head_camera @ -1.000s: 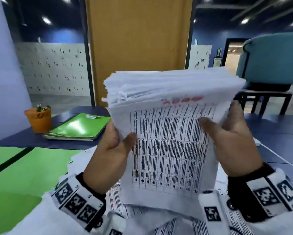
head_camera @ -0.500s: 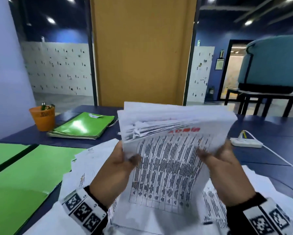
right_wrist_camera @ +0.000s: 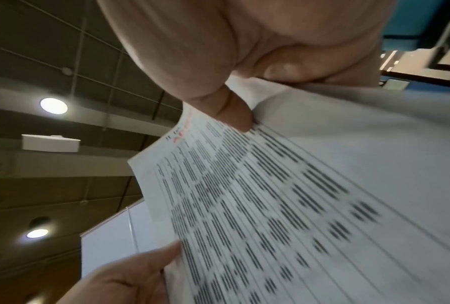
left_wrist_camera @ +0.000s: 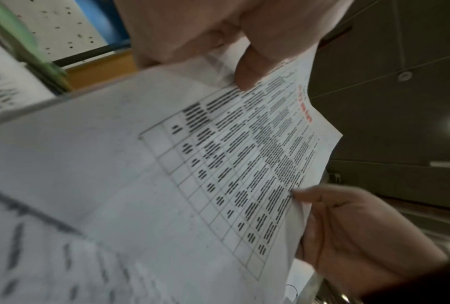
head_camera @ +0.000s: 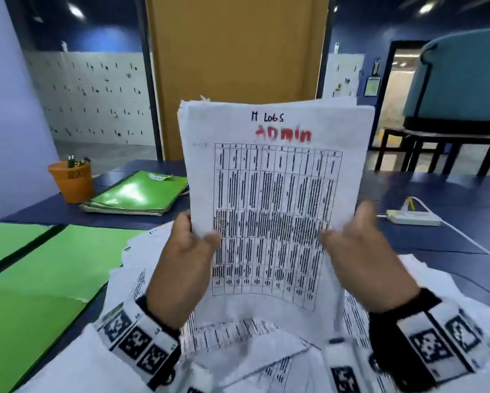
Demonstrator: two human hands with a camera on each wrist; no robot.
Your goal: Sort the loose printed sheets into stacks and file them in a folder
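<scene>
I hold a thick stack of printed sheets [head_camera: 275, 194] upright in front of me, its front page showing a table under red "ADMIN" lettering. My left hand [head_camera: 187, 259] grips the stack's left edge, thumb on the front page [left_wrist_camera: 218, 164]. My right hand [head_camera: 354, 251] grips the right edge the same way, thumb on the front page [right_wrist_camera: 270, 205]. More loose printed sheets [head_camera: 238, 344] lie spread on the table below my wrists. An open green folder [head_camera: 39, 273] lies flat at the left.
A pile of closed green folders [head_camera: 136, 194] sits at the back left beside an orange pen pot [head_camera: 72, 180]. A white power strip [head_camera: 414, 218] with its cable lies at the right on the dark blue table [head_camera: 436, 242]. A teal chair [head_camera: 462, 80] stands beyond.
The stack was tilted with its top edge fanned toward me; both hands have squared it and stood it upright, so the whole front page now faces me.
</scene>
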